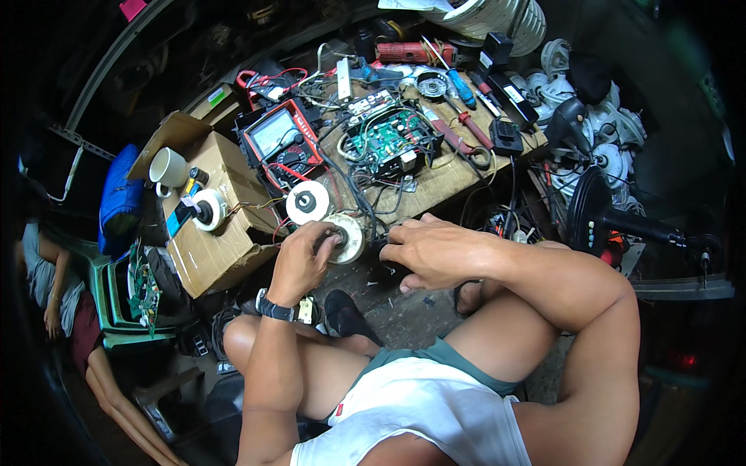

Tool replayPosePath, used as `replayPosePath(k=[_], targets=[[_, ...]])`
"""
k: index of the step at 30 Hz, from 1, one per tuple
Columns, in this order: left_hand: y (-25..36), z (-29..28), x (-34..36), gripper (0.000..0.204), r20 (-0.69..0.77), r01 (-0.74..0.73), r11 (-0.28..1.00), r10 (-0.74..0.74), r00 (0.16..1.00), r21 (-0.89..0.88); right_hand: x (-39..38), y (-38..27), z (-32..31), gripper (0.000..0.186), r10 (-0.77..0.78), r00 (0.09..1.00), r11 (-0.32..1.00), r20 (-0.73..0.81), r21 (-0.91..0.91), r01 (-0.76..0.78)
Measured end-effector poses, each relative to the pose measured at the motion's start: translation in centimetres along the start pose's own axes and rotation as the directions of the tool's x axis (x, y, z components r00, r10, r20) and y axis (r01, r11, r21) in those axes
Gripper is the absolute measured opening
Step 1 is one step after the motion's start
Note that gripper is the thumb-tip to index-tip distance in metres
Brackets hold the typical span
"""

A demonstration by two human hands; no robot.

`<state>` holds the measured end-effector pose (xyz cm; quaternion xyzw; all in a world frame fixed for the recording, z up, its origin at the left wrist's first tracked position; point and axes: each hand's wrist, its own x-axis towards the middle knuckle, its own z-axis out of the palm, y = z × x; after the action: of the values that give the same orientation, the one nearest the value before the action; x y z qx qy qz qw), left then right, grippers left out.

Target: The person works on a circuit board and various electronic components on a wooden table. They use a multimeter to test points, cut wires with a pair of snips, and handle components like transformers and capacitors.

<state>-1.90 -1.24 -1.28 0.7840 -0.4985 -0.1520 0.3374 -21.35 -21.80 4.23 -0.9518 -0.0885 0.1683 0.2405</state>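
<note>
My left hand (305, 260) grips a worn white round motor part (348, 237) with a dark centre, beside the workbench's front edge. To its right, my right hand (427, 252) is curled over something dark that I cannot make out, its fingertips partly hidden. A cleaner white round motor part (308, 196) with a metal hub lies just behind my left hand, with thin wires near it. A cardboard box (186, 256) at the left holds another white motor part (214, 210) and a white mug (166, 163).
The workbench (435, 194) carries a multimeter (272, 132), circuit board (396, 136), red grinder (408, 53), screwdrivers and cables. White fan parts (610, 159) and a black stand (637, 225) crowd the right. A green chair (109, 295) and another person (58, 287) are at the left.
</note>
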Motion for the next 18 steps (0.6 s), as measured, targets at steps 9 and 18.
replayPosePath(k=[9, 18], targets=[[0.6, -0.4, 0.3, 0.017, -0.01, -0.022, 0.999, 0.022, 1.0, 0.035, -1.1, -0.1, -0.2, 0.056, 0.031, 0.999, 0.998, 0.031, -0.053, -0.029], [-0.1, -0.4, 0.6, 0.017, 0.003, -0.057, 0.996, 0.057, 0.998, 0.071, -4.4, -0.1, -3.8, 0.053, 0.007, 0.98, 1.0, -0.198, -0.017, -0.01]])
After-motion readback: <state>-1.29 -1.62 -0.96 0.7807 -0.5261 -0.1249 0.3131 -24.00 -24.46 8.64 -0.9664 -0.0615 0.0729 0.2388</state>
